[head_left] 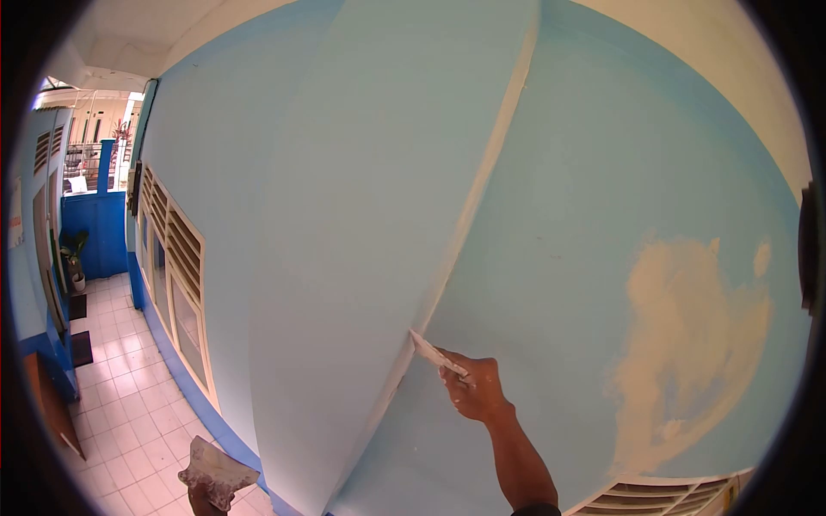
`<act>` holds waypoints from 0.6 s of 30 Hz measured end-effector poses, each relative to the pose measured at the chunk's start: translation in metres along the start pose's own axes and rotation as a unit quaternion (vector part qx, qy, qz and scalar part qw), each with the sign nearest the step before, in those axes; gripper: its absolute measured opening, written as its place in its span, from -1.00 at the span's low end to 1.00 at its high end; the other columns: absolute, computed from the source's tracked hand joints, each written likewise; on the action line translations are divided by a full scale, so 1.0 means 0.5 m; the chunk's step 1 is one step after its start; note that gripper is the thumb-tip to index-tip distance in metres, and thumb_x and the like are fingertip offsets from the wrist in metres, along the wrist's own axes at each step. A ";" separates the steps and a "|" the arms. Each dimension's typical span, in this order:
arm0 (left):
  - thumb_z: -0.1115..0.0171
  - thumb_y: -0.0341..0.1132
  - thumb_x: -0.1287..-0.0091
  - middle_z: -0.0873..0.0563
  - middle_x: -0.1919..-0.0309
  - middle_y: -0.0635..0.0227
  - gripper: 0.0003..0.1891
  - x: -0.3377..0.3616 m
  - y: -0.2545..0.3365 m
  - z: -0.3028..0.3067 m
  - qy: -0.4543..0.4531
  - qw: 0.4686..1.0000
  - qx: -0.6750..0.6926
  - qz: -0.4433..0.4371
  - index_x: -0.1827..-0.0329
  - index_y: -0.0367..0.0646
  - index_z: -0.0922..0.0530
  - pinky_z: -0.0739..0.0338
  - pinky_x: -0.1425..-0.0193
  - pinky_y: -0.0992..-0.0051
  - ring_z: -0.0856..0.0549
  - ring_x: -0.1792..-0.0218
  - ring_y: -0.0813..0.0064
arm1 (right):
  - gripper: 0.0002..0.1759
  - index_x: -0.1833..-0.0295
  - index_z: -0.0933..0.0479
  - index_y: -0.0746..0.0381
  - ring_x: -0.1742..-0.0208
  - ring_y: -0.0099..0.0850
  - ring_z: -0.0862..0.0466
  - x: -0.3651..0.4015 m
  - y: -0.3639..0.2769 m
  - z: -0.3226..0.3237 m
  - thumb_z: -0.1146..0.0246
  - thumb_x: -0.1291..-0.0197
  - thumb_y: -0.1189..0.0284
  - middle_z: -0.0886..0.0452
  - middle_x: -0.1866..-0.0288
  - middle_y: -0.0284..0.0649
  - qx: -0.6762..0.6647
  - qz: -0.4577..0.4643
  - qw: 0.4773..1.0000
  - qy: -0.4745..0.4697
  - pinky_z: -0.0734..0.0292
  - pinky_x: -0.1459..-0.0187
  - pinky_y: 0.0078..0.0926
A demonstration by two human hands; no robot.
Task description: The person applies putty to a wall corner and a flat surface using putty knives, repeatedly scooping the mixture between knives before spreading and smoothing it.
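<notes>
My right hand is closed around the handle of a putty knife. The knife's blade tip touches a pale strip of putty that runs slantwise along the edge where two faces of the light blue wall meet. At the lower left, my left hand is partly cut off by the frame's bottom. It grips a wide scraper smeared with whitish putty; the scraper's handle is hidden.
A large cream putty patch covers part of the wall at right. Louvred windows line the left wall face, with vents at lower right. On the tiled floor are dark mats and a potted plant, before a blue gate.
</notes>
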State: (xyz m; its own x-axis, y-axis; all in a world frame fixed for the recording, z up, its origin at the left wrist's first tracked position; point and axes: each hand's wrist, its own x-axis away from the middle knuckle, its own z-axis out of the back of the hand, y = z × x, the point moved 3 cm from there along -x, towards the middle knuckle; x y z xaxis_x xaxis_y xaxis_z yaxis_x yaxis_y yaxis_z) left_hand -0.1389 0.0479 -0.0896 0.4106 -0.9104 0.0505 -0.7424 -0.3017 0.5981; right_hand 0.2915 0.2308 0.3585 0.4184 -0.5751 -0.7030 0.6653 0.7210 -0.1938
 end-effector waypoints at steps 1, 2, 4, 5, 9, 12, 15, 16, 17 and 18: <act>-0.12 -0.24 -0.50 -0.62 -0.05 0.18 -0.62 0.001 -0.007 0.012 0.006 1.000 0.013 -0.005 -0.28 -0.24 -0.39 -0.70 0.07 0.25 -0.68 0.03 0.25 | -0.35 -0.37 -0.41 0.42 0.32 -0.43 -0.71 0.006 -0.004 0.037 -0.29 -0.08 0.72 -0.75 0.15 -0.02 -0.029 -0.076 0.995 -0.061 -0.60 0.27 -0.55; -0.11 -0.24 -0.50 -0.62 -0.05 0.18 -0.62 -0.001 -0.011 0.021 0.011 1.000 0.023 -0.010 -0.28 -0.24 -0.39 -0.70 0.06 0.25 -0.68 0.02 0.25 | -0.44 -0.30 -0.43 0.41 0.35 -0.49 -0.65 -0.024 -0.010 0.093 -0.29 -0.14 0.69 -0.72 0.18 -0.09 -0.044 -0.105 0.993 0.017 -0.58 0.29 -0.55; -0.12 -0.23 -0.50 -0.61 -0.06 0.17 -0.60 -0.008 -0.009 0.024 0.048 0.998 0.023 -0.017 -0.29 -0.24 -0.38 -0.70 0.04 0.23 -0.67 0.00 0.24 | -0.70 -0.08 -0.46 0.41 0.42 -0.52 -0.48 -0.143 -0.039 0.216 -0.27 -0.23 0.63 -0.60 0.30 -0.20 -0.119 -0.135 0.967 0.180 -0.52 0.34 -0.49; -0.13 -0.23 -0.49 -0.61 -0.07 0.16 -0.59 -0.014 -0.011 0.034 0.047 0.999 0.017 -0.011 -0.31 -0.25 -0.38 -0.70 0.03 0.22 -0.67 -0.01 0.23 | -0.78 0.00 -0.47 0.41 0.39 -0.46 -0.50 -0.213 -0.047 0.279 -0.26 -0.26 0.60 -0.60 0.28 -0.15 -0.021 -0.053 0.968 0.243 -0.50 0.37 -0.45; -0.12 -0.24 -0.47 -0.61 -0.09 0.12 -0.54 -0.026 -0.006 0.045 0.067 0.994 -0.074 -0.051 -0.34 -0.27 -0.36 -0.69 0.00 0.18 -0.66 -0.05 0.17 | -0.90 0.15 -0.56 0.41 0.43 -0.55 -0.55 -0.478 -0.061 0.455 -0.19 -0.24 0.64 -0.61 0.33 -0.28 0.000 -0.072 0.934 0.349 -0.52 0.43 -0.50; -0.11 -0.24 -0.47 -0.60 -0.10 0.08 -0.53 -0.013 0.017 0.010 0.107 0.983 -0.129 -0.080 -0.34 -0.31 -0.36 -0.69 -0.01 0.17 -0.65 -0.06 0.13 | -0.68 0.03 -0.53 0.49 0.42 -0.31 -0.58 -0.622 -0.015 0.527 -0.19 -0.17 0.48 -0.62 0.28 -0.01 0.025 -0.119 0.944 0.308 -0.52 0.46 -0.32; -0.09 -0.23 -0.49 -0.60 -0.10 0.07 -0.54 -0.019 0.023 0.046 0.114 0.989 -0.051 -0.074 -0.33 -0.34 -0.36 -0.69 -0.02 0.16 -0.65 -0.06 0.13 | -0.63 0.02 -0.53 0.54 0.52 -0.25 -0.58 -0.708 0.006 0.565 -0.16 -0.16 0.45 -0.64 0.28 0.07 0.160 -0.074 0.930 0.323 -0.47 0.56 -0.25; -0.08 -0.23 -0.49 -0.60 -0.10 0.07 -0.54 -0.022 0.024 0.061 0.111 0.992 -0.008 -0.066 -0.33 -0.35 -0.36 -0.69 -0.02 0.16 -0.65 -0.07 0.13 | -0.62 0.01 -0.53 0.54 0.54 -0.23 -0.58 -0.764 0.072 0.597 -0.17 -0.17 0.44 -0.65 0.27 0.10 0.252 -0.019 0.911 0.326 -0.45 0.59 -0.23; -0.07 -0.24 -0.50 -0.60 -0.10 0.07 -0.55 -0.022 0.028 0.066 0.131 0.988 -0.045 -0.074 -0.33 -0.35 -0.36 -0.69 -0.02 0.16 -0.65 -0.07 0.13 | -0.62 0.01 -0.53 0.55 0.55 -0.23 -0.58 -0.776 0.077 0.595 -0.16 -0.17 0.44 -0.66 0.26 0.12 0.270 -0.011 0.904 0.332 -0.43 0.61 -0.22; -0.06 -0.24 -0.51 -0.61 -0.10 0.07 -0.56 -0.024 0.030 0.070 0.150 0.982 -0.082 -0.081 -0.33 -0.35 -0.36 -0.69 -0.03 0.17 -0.65 -0.07 0.14 | -0.61 0.01 -0.53 0.55 0.57 -0.22 -0.58 -0.773 0.051 0.576 -0.16 -0.17 0.43 -0.67 0.25 0.14 0.288 -0.004 0.896 0.338 -0.42 0.64 -0.21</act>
State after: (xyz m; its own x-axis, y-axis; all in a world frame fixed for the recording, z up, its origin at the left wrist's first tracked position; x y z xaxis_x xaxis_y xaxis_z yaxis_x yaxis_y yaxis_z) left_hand -0.1737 0.0441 -0.1092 0.6726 -0.7220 0.1620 -0.5683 -0.3638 0.7380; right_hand 0.3248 0.3602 0.8224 0.0717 -0.0722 -0.9948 0.9566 0.2874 0.0480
